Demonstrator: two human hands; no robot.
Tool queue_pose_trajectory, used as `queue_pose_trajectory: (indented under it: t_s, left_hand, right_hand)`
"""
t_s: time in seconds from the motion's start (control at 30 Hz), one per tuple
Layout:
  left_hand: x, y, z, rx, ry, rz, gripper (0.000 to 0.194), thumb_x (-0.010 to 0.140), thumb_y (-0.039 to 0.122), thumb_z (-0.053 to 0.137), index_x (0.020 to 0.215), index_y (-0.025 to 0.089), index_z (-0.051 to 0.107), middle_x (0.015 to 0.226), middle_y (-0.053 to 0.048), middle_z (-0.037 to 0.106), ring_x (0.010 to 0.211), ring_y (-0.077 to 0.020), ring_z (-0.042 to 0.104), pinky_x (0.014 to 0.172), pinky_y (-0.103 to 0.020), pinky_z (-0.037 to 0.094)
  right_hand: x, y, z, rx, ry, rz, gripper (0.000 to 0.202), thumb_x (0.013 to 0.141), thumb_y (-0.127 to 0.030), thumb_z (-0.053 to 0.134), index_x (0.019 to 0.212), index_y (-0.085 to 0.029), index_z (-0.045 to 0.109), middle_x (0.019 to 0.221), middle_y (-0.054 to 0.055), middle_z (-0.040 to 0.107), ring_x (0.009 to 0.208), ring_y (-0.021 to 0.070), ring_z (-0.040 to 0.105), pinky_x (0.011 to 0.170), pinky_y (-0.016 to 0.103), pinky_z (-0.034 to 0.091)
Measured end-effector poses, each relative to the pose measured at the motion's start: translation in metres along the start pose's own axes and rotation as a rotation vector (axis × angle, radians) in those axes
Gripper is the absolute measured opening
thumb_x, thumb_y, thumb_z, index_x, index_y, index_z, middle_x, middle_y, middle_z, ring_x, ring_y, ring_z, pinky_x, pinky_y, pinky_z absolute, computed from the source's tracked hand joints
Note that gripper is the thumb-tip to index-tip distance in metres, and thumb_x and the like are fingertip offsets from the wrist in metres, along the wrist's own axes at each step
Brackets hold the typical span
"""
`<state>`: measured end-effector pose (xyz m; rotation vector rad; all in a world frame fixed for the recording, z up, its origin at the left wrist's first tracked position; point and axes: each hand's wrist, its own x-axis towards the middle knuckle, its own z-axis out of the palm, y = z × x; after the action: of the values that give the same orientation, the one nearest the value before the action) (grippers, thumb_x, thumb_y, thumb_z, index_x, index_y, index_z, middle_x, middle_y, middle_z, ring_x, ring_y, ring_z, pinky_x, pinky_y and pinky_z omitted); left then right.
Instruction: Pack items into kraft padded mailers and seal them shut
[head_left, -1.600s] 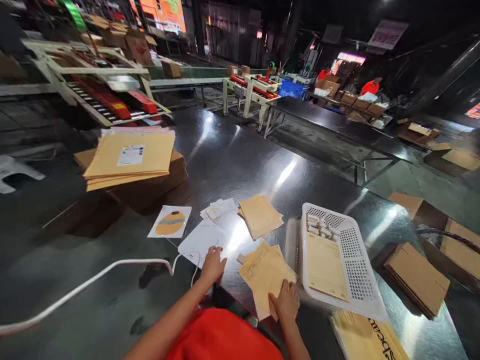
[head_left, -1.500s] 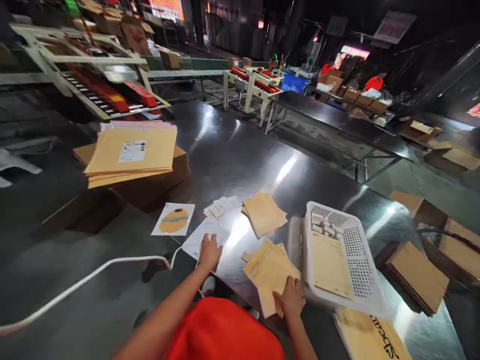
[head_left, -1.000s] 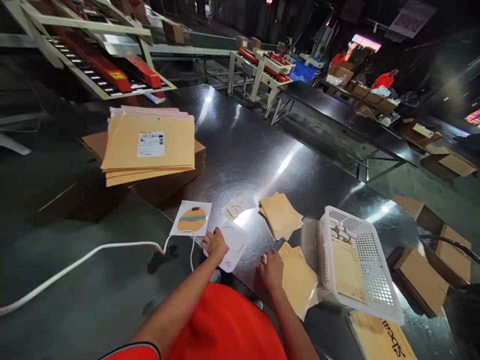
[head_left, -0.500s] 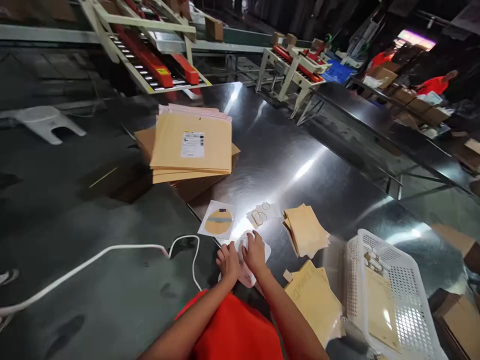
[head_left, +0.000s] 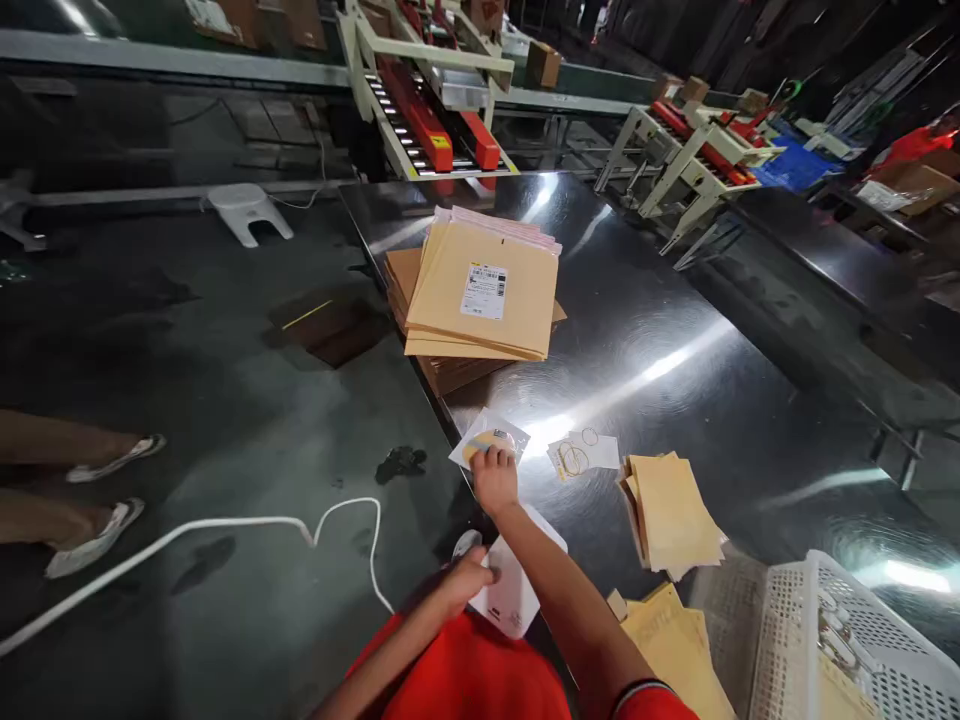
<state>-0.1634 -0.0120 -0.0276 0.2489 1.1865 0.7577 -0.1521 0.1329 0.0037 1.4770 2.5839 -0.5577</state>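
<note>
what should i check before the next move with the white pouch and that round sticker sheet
1. Left hand has the white pouch gripped at its edge: ok.
2. Right hand is on the sticker sheet: ok, fingers rest on its near edge; whether it is pinched, cannot tell.
3. Sticker sheet lies fully on the table: not ok, its left corner hangs off the edge.
4. Pouch mouth open: cannot tell.
5. Small bags of rings lie apart from the sheet: ok.
6. White cable on the floor is away from the hands: ok.
</note>
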Motion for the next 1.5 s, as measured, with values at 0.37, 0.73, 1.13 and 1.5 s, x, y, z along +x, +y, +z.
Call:
queue_pose_trajectory:
  t_s: [0.37,0.73,1.13,1.5]
  left_hand:
    - [-0.013,0.065,-0.005,-0.144,-0.175,0.072,0.052,0.055,0.044,0.084,0.096,0.017,0.068,0.08,-0.006,0.073,0.071,-0.0205,0.067,0.07,-0.032,0.052]
    - [-0.04,0.038,0.054,-0.064,-0.355,-0.098,0.054,0.064,0.056,0.081,0.098,0.016,0.069,0.093,-0.01,0.075,0.088,-0.0256,0.07,0.083,-0.036,0.054]
    - [-0.056,0.052,0.072,0.232,-0.472,-0.121,0.067,0.055,0.049,0.088,0.108,0.014,0.066,0.088,-0.01,0.077,0.079,-0.0277,0.072,0.072,-0.035,0.054]
    - [-0.037,0.065,0.036,0.106,-0.14,0.014,0.06,0.051,0.041,0.089,0.099,0.015,0.064,0.083,-0.008,0.077,0.079,-0.0308,0.074,0.075,-0.043,0.059]
  right_hand:
    - [-0.146,0.104,-0.163,0.88,-0.034,0.116,0.023,0.078,-0.042,0.066,0.08,-0.021,0.055,0.069,-0.003,0.054,0.064,0.0152,0.055,0.06,0.027,0.044]
    - [-0.223,0.102,-0.09,0.323,0.205,0.403,0.028,0.071,-0.025,0.077,0.064,-0.018,0.051,0.083,0.0,0.058,0.075,0.0137,0.051,0.066,0.027,0.037]
    - [-0.245,0.092,-0.07,0.253,0.19,0.46,0.046,0.065,-0.043,0.084,0.1,-0.023,0.062,0.092,0.0,0.063,0.081,0.0184,0.056,0.063,0.028,0.032]
    - [-0.261,0.172,-0.023,0.22,0.277,0.856,0.018,0.089,-0.016,0.051,0.094,-0.014,0.069,0.099,0.013,0.068,0.094,0.0238,0.062,0.077,0.032,0.043]
